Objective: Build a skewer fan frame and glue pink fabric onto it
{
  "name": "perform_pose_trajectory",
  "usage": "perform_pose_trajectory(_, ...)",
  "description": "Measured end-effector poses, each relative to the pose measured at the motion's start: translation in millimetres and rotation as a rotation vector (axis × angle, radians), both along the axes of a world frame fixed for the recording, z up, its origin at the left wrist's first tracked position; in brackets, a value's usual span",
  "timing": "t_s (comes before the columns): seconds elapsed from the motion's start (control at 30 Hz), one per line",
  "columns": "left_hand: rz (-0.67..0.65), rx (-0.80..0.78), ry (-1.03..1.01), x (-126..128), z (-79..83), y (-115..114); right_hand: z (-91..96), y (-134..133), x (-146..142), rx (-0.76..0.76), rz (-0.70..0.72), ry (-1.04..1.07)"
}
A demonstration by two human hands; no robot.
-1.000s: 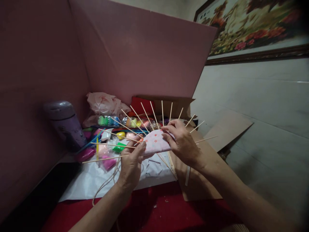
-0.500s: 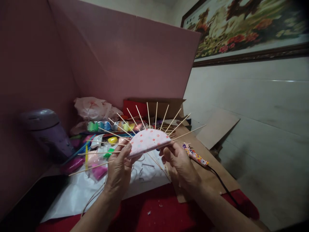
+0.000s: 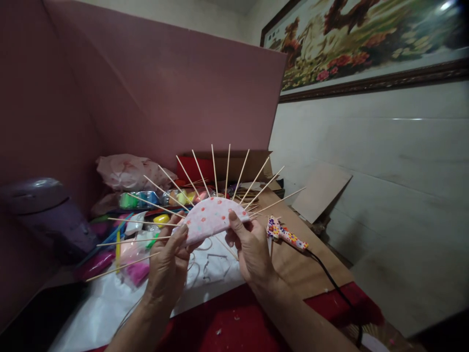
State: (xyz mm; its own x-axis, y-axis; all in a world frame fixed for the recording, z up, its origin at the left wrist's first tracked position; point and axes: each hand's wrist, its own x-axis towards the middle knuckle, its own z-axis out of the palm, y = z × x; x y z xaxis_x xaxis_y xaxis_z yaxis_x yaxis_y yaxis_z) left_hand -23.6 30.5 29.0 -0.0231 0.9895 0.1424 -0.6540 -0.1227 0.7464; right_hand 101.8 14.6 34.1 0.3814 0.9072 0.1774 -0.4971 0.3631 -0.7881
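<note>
Both my hands hold up a pink half-disc [image 3: 210,217] dotted with small red flowers, above the table. Several thin wooden skewers [image 3: 227,171] fan out from its curved edge like rays. My left hand [image 3: 166,266] pinches its lower left corner between thumb and fingers. My right hand [image 3: 249,249] grips its lower right edge, thumb on the front. A glue gun [image 3: 286,234] wrapped in flowered tape lies on brown cardboard just right of my right hand, its black cord [image 3: 333,283] trailing toward me.
A purple flask [image 3: 44,215] stands at the left. Colourful clay packets [image 3: 146,200] and a pink plastic bag [image 3: 128,171] sit behind a white sheet [image 3: 110,298]. An open cardboard box [image 3: 238,164] stands at the back. Pink boards [image 3: 164,93] wall the left and rear. A red cloth [image 3: 227,322] covers the near table.
My right hand dropped from the top of the pink half-disc to its lower right edge. The disc rose and tilted upright. The view shifted left, revealing the glue gun.
</note>
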Motion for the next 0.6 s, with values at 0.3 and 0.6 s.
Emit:
perform_pose_trajectory(0.3,0.004,0.013,-0.007,1.3,3.2,-1.0,0.1,0.2,-0.3,0.014,-0.032,-0.016)
perform_pose_trajectory(0.6,-0.119,0.046,-0.064,-6.1,6.5,1.6,7.9,-9.7,-2.0,0.015,0.060,0.189)
